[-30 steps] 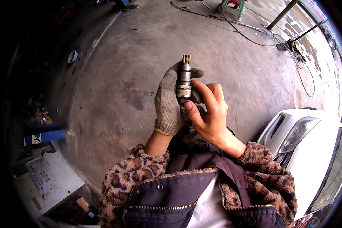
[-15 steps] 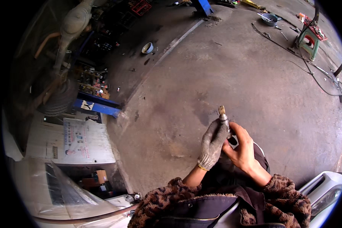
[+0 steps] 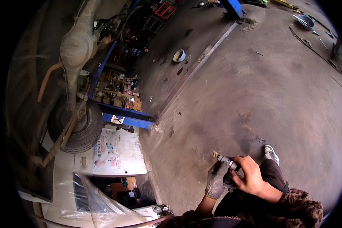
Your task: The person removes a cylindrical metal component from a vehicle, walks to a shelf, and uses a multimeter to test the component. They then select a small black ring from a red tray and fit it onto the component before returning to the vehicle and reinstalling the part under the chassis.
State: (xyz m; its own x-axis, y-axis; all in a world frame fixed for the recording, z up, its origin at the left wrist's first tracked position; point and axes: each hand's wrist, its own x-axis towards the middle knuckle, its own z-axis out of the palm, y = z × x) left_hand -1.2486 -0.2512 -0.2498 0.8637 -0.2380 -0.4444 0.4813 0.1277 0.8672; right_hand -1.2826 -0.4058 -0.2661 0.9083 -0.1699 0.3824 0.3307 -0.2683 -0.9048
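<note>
Low in the head view, in front of my lap, I hold a short silver-grey metal tool (image 3: 227, 162) with both hands. It looks like a small die grinder, and its brass-coloured, brush-like tip (image 3: 216, 154) points up and to the left. My left hand (image 3: 216, 178), in a grey knitted glove, is wrapped round the body below the tip. My bare right hand (image 3: 250, 176) has its fingers and thumb closed round the tool's rear part. The fingers hide much of that end.
At the left, a raised vehicle axle (image 3: 76, 45) and tyre (image 3: 78, 125) stand above a white panel (image 3: 131, 152) and plastic sheeting (image 3: 98, 205). A blue lift beam (image 3: 131, 121) juts out there. Farther off are a bowl (image 3: 179, 56), a dark basin (image 3: 305, 22) and hoses (image 3: 315, 51) on the floor.
My view has swung left, bringing more of the axle and tyre into sight. The tool has tipped from nearly upright to leaning left, with both hands still around it. My shoe now shows.
</note>
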